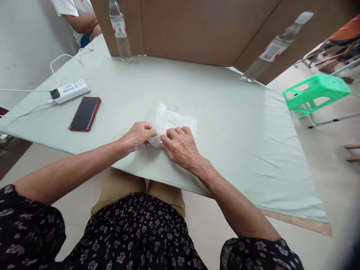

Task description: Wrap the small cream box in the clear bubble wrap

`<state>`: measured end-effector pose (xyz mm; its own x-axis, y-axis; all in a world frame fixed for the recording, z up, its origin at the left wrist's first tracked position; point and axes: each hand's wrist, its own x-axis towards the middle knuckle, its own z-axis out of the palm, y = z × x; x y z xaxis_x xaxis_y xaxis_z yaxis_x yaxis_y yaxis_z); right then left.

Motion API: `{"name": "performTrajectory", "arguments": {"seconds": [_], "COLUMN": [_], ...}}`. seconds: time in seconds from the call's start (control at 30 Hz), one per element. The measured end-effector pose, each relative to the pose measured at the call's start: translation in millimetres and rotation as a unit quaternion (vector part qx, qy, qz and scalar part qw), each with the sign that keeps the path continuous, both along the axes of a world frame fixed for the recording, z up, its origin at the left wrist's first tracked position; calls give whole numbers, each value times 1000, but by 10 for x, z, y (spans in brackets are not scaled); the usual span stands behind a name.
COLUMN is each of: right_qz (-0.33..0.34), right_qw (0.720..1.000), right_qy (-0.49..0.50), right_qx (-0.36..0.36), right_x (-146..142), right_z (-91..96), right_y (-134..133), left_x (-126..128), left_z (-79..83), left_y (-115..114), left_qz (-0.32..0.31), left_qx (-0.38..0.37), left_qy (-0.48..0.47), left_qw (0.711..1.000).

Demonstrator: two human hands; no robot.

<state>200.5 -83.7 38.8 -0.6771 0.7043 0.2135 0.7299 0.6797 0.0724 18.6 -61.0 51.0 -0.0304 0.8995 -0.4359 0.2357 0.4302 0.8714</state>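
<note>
A crumpled piece of clear bubble wrap (180, 119) lies on the cloth-covered table in front of me, one corner standing up at its far left. My left hand (139, 135) is closed, pinching the wrap's near left end between thumb and fingers and lifting it slightly. Over the near side of the sheet, my right hand (181, 146) bends its fingers down onto the plastic, with thumb and forefinger close to the left hand. The fingertips of the right hand are partly hidden, and whether anything lies inside the wrap cannot be seen.
A phone with a red case (85, 114) and a white power strip (70, 91) with cables lie to the left. Two water bottles (120, 35) (271, 50) stand against a cardboard screen (191, 30). A green stool (317, 92) is at right; another person's arm (81, 23) shows top left.
</note>
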Motion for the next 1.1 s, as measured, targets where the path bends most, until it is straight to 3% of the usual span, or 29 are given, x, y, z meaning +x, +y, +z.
{"name": "performTrajectory", "arguments": {"seconds": [0.13, 0.3, 0.37, 0.43, 0.5, 0.57, 0.7, 0.77, 0.93, 1.1], "right_qz": [-6, 5, 4, -33, -117, -213, -344, -367, -361, -343], "right_qw": [999, 996, 992, 983, 962, 931, 862, 839, 828, 807], "right_qy": [44, 83, 120, 179, 247, 297, 326, 331, 360, 428], "right_qx": [-20, -39, -35, -11, 16, -2, -180, -226, -234, -219], "right_x": [23, 88, 147, 244, 378, 528, 724, 730, 598, 456], "right_z": [17, 23, 13, -17, -67, -127, -219, -236, -271, -392], "right_y": [-7, -60, -122, -212, -314, -402, -460, -420, -215, -111], "left_x": [102, 130, 125, 123, 126, 130, 148, 176, 257, 171], "left_z": [50, 113, 90, 24, -72, -173, -304, -327, -321, -287], "left_y": [2, -14, -41, -76, -111, -140, -209, -269, -383, -218], "left_qz": [-17, -116, -169, -217, -230, -227, -227, -219, -198, -266], "left_qx": [-11, -7, 50, 162, 282, 360, 415, 417, 416, 448], "left_qy": [-45, -63, -11, 95, 201, 253, 261, 271, 317, 289], "left_qw": [999, 991, 984, 958, 910, 869, 842, 839, 829, 803]}}
